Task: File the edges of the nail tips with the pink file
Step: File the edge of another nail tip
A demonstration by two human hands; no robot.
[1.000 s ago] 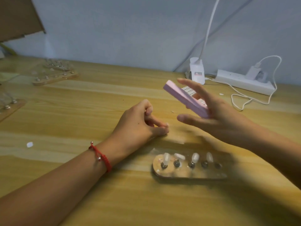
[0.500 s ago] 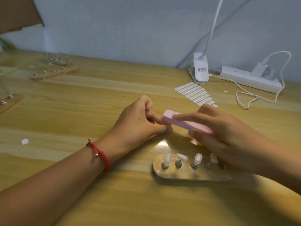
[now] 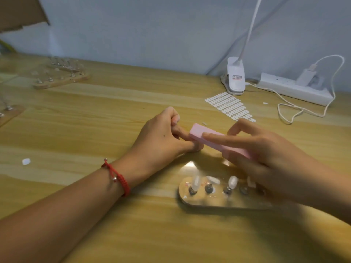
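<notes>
Filing looks underway mid-frame: fingers of right hand [image 3: 266, 154] pinch pink file [image 3: 197, 132] against curled fingers of left hand [image 3: 161, 137], whose contents are hidden; next, light even strokes.

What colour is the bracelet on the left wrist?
The woven cord bracelet is red with small silver beads; head view.

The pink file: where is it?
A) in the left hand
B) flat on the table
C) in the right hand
C: the right hand holds the pink file above the table, its tip by the left hand.
</notes>
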